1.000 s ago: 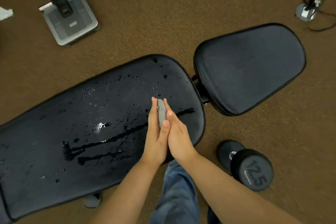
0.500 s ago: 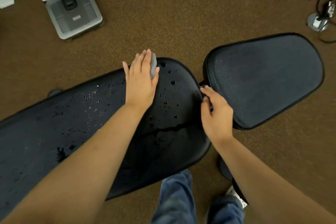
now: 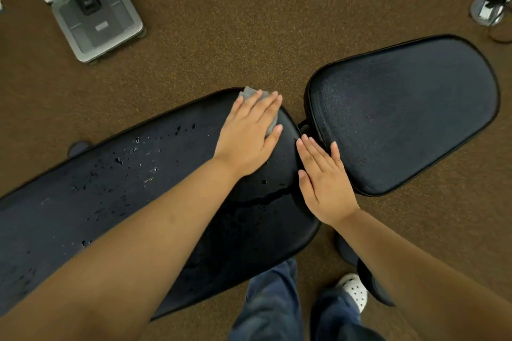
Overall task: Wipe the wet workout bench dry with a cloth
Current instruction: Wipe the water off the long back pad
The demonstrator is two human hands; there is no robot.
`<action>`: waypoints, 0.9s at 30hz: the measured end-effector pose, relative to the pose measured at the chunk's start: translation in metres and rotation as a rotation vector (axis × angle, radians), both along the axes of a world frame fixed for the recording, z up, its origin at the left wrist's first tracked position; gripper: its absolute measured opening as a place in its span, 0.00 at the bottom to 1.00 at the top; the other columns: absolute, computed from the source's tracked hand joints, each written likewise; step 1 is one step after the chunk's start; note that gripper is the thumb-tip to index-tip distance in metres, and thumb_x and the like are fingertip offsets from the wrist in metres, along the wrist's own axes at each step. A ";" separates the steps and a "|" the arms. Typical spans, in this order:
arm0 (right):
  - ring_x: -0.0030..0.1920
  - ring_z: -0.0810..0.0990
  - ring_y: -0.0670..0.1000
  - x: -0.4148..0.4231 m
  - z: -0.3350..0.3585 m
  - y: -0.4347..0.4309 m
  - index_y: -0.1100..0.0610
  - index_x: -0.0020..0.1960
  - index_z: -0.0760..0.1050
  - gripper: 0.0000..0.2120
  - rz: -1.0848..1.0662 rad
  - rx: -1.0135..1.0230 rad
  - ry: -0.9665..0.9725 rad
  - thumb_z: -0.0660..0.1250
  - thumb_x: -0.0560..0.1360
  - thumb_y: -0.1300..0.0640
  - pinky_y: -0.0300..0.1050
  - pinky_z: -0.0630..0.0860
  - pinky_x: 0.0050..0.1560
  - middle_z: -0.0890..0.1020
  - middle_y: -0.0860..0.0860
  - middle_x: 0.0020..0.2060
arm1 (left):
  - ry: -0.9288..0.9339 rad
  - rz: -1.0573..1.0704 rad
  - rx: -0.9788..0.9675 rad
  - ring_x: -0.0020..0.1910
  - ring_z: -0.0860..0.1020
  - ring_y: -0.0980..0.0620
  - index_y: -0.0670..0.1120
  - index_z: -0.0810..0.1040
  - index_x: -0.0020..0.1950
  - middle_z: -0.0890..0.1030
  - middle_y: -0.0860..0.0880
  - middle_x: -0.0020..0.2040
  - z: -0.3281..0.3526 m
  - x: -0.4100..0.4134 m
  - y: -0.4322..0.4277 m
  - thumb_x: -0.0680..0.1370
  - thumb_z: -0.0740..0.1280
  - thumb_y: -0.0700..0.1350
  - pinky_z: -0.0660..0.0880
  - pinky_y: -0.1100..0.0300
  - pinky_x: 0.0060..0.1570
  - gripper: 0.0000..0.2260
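Left hand (image 3: pixel 249 135) flat, fingers straight, pressing small grey cloth (image 3: pixel 249 92) onto the far corner of the long black vinyl workout bench pad (image 3: pixel 110 196), 12 o'clock in view; palm spreads contact. Right hand (image 3: pixel 324 183) released, flat at the pad's end beside the black seat pad (image 3: pixel 401 113), 4 o'clock of left, probably bracing. Water droplets (image 3: pixel 133 152) at 9 o'clock, unwiped.

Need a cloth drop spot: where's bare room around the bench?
Free: brown carpet between the grey square floor device, the long wet black bench pad and the black seat pad; the seat pad's top. Crowded: the pad junction, where the left hand presses the grey cloth and the right hand rests; cabled round metal base top right.
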State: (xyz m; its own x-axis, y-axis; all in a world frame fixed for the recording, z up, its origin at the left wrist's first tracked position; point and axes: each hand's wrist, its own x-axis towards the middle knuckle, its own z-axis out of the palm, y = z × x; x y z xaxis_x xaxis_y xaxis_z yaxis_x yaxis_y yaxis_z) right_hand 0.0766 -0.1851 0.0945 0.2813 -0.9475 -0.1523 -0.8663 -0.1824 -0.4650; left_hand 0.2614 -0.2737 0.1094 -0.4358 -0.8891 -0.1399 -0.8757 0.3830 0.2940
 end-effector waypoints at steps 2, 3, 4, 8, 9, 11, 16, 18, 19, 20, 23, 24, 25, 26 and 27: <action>0.73 0.62 0.51 -0.005 0.000 -0.002 0.64 0.74 0.62 0.25 0.044 0.008 -0.024 0.49 0.80 0.55 0.47 0.46 0.76 0.66 0.57 0.72 | -0.002 -0.009 0.007 0.75 0.59 0.49 0.45 0.62 0.76 0.65 0.50 0.75 -0.001 -0.010 0.013 0.82 0.50 0.53 0.49 0.50 0.75 0.24; 0.73 0.63 0.51 -0.008 0.001 -0.004 0.65 0.74 0.62 0.25 0.065 0.020 -0.042 0.49 0.79 0.56 0.47 0.47 0.76 0.67 0.58 0.72 | -0.002 -0.008 0.010 0.75 0.59 0.49 0.45 0.62 0.76 0.65 0.50 0.75 -0.001 -0.015 0.021 0.82 0.50 0.53 0.50 0.50 0.75 0.24; 0.73 0.63 0.51 -0.010 0.003 -0.006 0.65 0.74 0.61 0.25 0.078 0.033 -0.065 0.49 0.79 0.57 0.46 0.47 0.76 0.67 0.58 0.72 | 0.000 0.003 0.015 0.75 0.59 0.50 0.45 0.63 0.76 0.65 0.50 0.75 -0.002 -0.020 0.028 0.82 0.50 0.53 0.50 0.50 0.75 0.24; 0.74 0.58 0.44 -0.013 0.008 -0.006 0.67 0.75 0.54 0.27 0.058 0.073 -0.193 0.48 0.78 0.58 0.39 0.45 0.76 0.64 0.56 0.73 | -0.020 0.066 0.039 0.75 0.59 0.51 0.46 0.62 0.76 0.65 0.51 0.75 -0.001 -0.038 0.061 0.82 0.50 0.52 0.51 0.51 0.75 0.23; 0.74 0.55 0.43 -0.013 0.007 -0.004 0.66 0.76 0.52 0.27 0.042 0.087 -0.221 0.47 0.79 0.57 0.38 0.44 0.75 0.60 0.54 0.74 | -0.033 0.071 0.047 0.75 0.59 0.52 0.46 0.62 0.76 0.64 0.51 0.75 -0.001 -0.041 0.069 0.82 0.50 0.52 0.51 0.52 0.75 0.23; 0.75 0.53 0.44 -0.010 0.008 0.005 0.61 0.77 0.49 0.28 -0.010 0.139 -0.294 0.47 0.79 0.53 0.34 0.44 0.74 0.55 0.49 0.75 | -0.060 0.065 0.060 0.75 0.58 0.52 0.47 0.62 0.76 0.64 0.52 0.75 0.000 -0.045 0.087 0.81 0.51 0.52 0.51 0.52 0.75 0.23; 0.74 0.53 0.42 -0.003 0.012 0.027 0.55 0.75 0.46 0.26 -0.122 0.167 -0.462 0.47 0.80 0.51 0.28 0.48 0.71 0.56 0.48 0.74 | -0.119 0.033 0.118 0.76 0.57 0.53 0.47 0.61 0.76 0.63 0.52 0.76 0.004 -0.039 0.146 0.80 0.53 0.52 0.51 0.52 0.74 0.24; 0.75 0.52 0.41 -0.003 0.010 0.028 0.54 0.75 0.46 0.25 -0.168 0.193 -0.521 0.47 0.80 0.51 0.28 0.48 0.71 0.55 0.47 0.74 | -0.169 0.029 0.120 0.75 0.58 0.52 0.46 0.59 0.76 0.63 0.51 0.76 0.009 -0.031 0.173 0.81 0.51 0.53 0.51 0.52 0.74 0.24; 0.75 0.52 0.41 -0.004 0.008 0.029 0.53 0.76 0.47 0.25 -0.183 0.199 -0.547 0.47 0.80 0.51 0.29 0.48 0.71 0.55 0.46 0.74 | -0.194 0.037 0.122 0.75 0.58 0.52 0.46 0.58 0.77 0.63 0.50 0.76 0.011 -0.026 0.184 0.82 0.49 0.53 0.51 0.53 0.74 0.24; 0.76 0.51 0.42 -0.005 0.006 0.030 0.53 0.76 0.47 0.25 -0.194 0.198 -0.567 0.47 0.81 0.51 0.30 0.48 0.72 0.55 0.47 0.75 | -0.207 0.059 0.128 0.75 0.58 0.52 0.46 0.57 0.77 0.62 0.50 0.76 0.014 -0.019 0.192 0.83 0.47 0.53 0.51 0.53 0.74 0.24; 0.77 0.50 0.44 -0.004 -0.003 0.036 0.57 0.77 0.50 0.26 -0.224 0.191 -0.585 0.48 0.81 0.51 0.33 0.48 0.73 0.54 0.51 0.77 | -0.215 0.176 0.138 0.76 0.55 0.50 0.47 0.54 0.78 0.58 0.50 0.77 0.016 -0.004 0.189 0.83 0.46 0.53 0.48 0.53 0.74 0.24; 0.77 0.50 0.44 -0.003 -0.005 0.038 0.58 0.77 0.51 0.26 -0.239 0.191 -0.591 0.48 0.81 0.50 0.32 0.48 0.73 0.54 0.52 0.77 | -0.214 0.213 0.132 0.77 0.53 0.50 0.47 0.52 0.78 0.57 0.50 0.78 0.014 -0.002 0.179 0.83 0.45 0.54 0.47 0.54 0.75 0.24; 0.76 0.50 0.43 -0.002 -0.007 0.040 0.59 0.77 0.52 0.26 -0.251 0.192 -0.602 0.48 0.81 0.50 0.32 0.48 0.73 0.54 0.52 0.77 | -0.200 0.262 0.124 0.77 0.52 0.49 0.47 0.52 0.78 0.56 0.49 0.78 0.012 -0.002 0.166 0.83 0.44 0.54 0.46 0.54 0.75 0.24; 0.76 0.50 0.43 -0.002 -0.010 0.042 0.59 0.77 0.52 0.26 -0.260 0.188 -0.614 0.48 0.81 0.51 0.31 0.48 0.73 0.55 0.53 0.77 | -0.174 0.324 0.110 0.77 0.51 0.49 0.47 0.52 0.78 0.56 0.49 0.78 0.010 -0.004 0.149 0.83 0.45 0.54 0.45 0.54 0.75 0.24; 0.76 0.50 0.42 -0.001 -0.012 0.042 0.58 0.77 0.51 0.26 -0.267 0.183 -0.626 0.48 0.81 0.51 0.31 0.48 0.72 0.55 0.53 0.77 | -0.146 0.389 0.094 0.77 0.51 0.48 0.47 0.52 0.78 0.56 0.48 0.78 0.008 -0.006 0.129 0.83 0.45 0.53 0.45 0.54 0.75 0.25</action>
